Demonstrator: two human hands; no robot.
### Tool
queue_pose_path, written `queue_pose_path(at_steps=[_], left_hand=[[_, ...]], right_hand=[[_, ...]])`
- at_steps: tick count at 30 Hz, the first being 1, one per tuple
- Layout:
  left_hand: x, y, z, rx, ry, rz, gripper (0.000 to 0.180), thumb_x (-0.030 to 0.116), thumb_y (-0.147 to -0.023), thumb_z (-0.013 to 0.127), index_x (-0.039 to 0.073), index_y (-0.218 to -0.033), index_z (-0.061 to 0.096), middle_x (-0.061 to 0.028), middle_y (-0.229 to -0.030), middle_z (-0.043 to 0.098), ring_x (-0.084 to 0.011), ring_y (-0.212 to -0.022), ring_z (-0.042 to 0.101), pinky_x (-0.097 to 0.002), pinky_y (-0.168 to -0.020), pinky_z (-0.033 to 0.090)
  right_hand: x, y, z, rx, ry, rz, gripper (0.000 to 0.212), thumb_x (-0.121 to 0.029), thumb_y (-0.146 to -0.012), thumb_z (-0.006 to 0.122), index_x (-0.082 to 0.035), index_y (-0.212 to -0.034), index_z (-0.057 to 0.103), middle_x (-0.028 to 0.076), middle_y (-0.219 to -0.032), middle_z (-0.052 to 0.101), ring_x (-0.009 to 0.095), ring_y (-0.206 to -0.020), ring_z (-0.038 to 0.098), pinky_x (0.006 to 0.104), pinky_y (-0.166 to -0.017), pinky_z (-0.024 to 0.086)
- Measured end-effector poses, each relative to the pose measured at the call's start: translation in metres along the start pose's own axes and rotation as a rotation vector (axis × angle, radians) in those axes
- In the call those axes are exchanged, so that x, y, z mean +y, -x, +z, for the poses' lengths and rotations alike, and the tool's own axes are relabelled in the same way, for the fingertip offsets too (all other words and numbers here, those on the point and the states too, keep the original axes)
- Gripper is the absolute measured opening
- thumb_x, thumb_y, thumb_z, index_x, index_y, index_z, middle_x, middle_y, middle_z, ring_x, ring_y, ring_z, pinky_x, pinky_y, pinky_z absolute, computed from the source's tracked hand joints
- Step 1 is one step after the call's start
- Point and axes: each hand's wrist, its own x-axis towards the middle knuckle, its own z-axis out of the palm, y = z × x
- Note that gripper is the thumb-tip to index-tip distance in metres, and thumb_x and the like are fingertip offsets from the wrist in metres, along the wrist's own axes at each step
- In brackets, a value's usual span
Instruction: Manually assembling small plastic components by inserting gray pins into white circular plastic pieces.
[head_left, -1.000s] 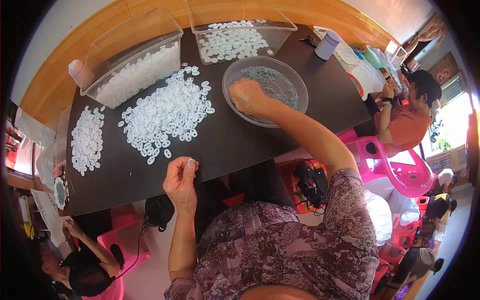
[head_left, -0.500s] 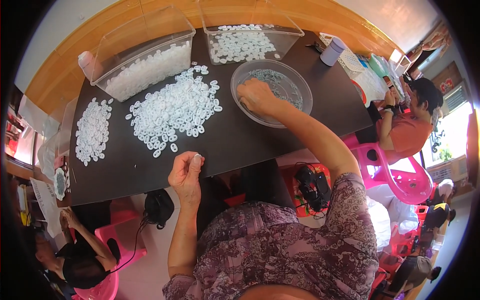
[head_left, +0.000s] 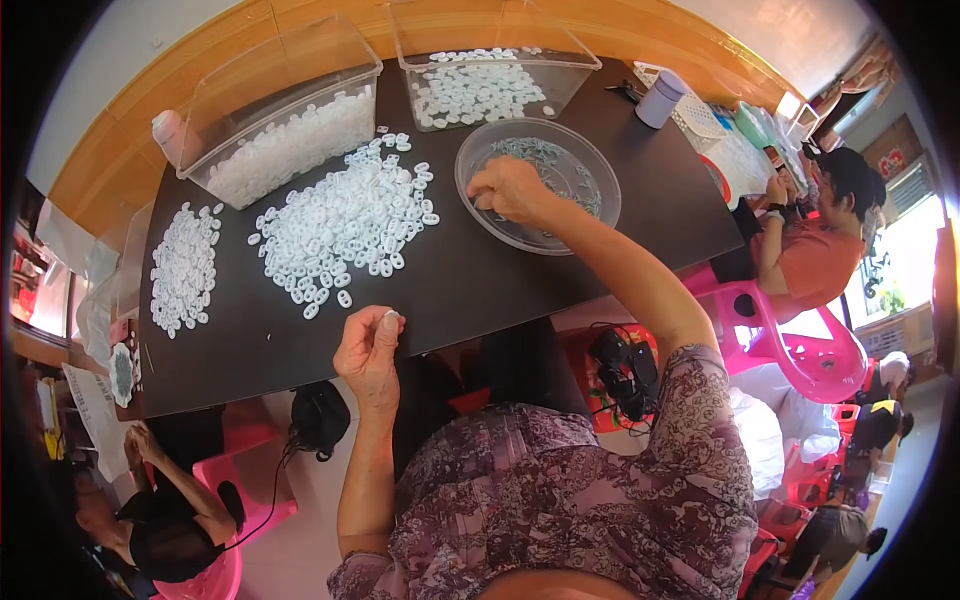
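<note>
My left hand [head_left: 369, 350] is closed just off the table's near edge, thumb and forefinger pinching a small white plastic piece [head_left: 391, 314]. Only a bit of that piece shows above the fingertips. My right hand [head_left: 512, 190] reaches into a clear round bowl [head_left: 487, 236], its fingers curled together downward at the left side. Whatever lies between those fingertips is hidden. Thin grey-green pieces [head_left: 578, 180], too small to name, are scattered over the bowl's bottom. Left of the bowl spreads a large heap of white oval pieces with holes [head_left: 340, 220].
Two clear bins, one at the back left [head_left: 285, 125] and one at the back middle [head_left: 500, 90], hold white pieces. A smaller white pile [head_left: 185, 270] lies far left. A lilac cup [head_left: 661, 99] stands back right. Other people sit at both sides; pink chairs [head_left: 800, 350] stand nearby.
The whole view has shifted slightly. My right hand stays in the bowl with its fingers a little changed in pose. My left hand keeps its pinch on the white piece.
</note>
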Motion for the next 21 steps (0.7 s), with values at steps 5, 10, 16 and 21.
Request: queue_pose_path(at_steps=[5, 10, 16, 21], left_hand=[[-0.001, 0.000, 0.000, -0.002, 0.009, -0.007, 0.013, 0.012, -0.086, 0.063, 0.001, -0.093, 0.060, -0.0030, -0.080, 0.063, -0.0071, -0.070, 0.056, -0.0173, -0.059, 0.042], [-0.001, 0.001, -0.001, -0.008, 0.038, -0.020, 0.013, 0.012, -0.087, 0.062, 0.001, -0.093, 0.060, -0.0030, -0.080, 0.063, -0.0070, -0.071, 0.057, -0.0176, -0.060, 0.042], [0.004, 0.001, -0.003, 0.003, 0.025, -0.049, 0.012, 0.010, -0.087, 0.061, 0.000, -0.093, 0.060, -0.0036, -0.080, 0.063, -0.0078, -0.070, 0.057, -0.0187, -0.060, 0.042], [0.018, -0.007, -0.001, 0.033, 0.134, -0.200, 0.009, 0.007, -0.085, 0.061, -0.001, -0.089, 0.060, -0.0073, -0.077, 0.063, -0.0112, -0.066, 0.058, -0.0206, -0.058, 0.043]], right_hand=[[-0.001, -0.001, 0.003, -0.009, 0.050, -0.060, 0.005, -0.010, -0.068, 0.059, -0.009, -0.070, 0.063, 0.013, -0.075, 0.061, 0.035, -0.078, 0.057, 0.0448, -0.066, 0.046], [0.001, 0.002, 0.006, -0.010, 0.142, -0.094, 0.006, -0.010, -0.070, 0.060, -0.006, -0.070, 0.056, 0.012, -0.072, 0.058, 0.033, -0.075, 0.056, 0.0426, -0.065, 0.045], [-0.026, 0.010, -0.022, 0.092, -0.133, 0.111, 0.006, -0.007, -0.071, 0.059, -0.003, -0.075, 0.057, 0.010, -0.070, 0.057, 0.021, -0.067, 0.056, 0.0321, -0.062, 0.045], [-0.086, 0.033, -0.036, 0.089, -0.438, 0.268, 0.012, -0.006, -0.075, 0.064, -0.003, -0.086, 0.061, 0.001, -0.072, 0.057, 0.007, -0.068, 0.052, 0.0231, -0.061, 0.043]])
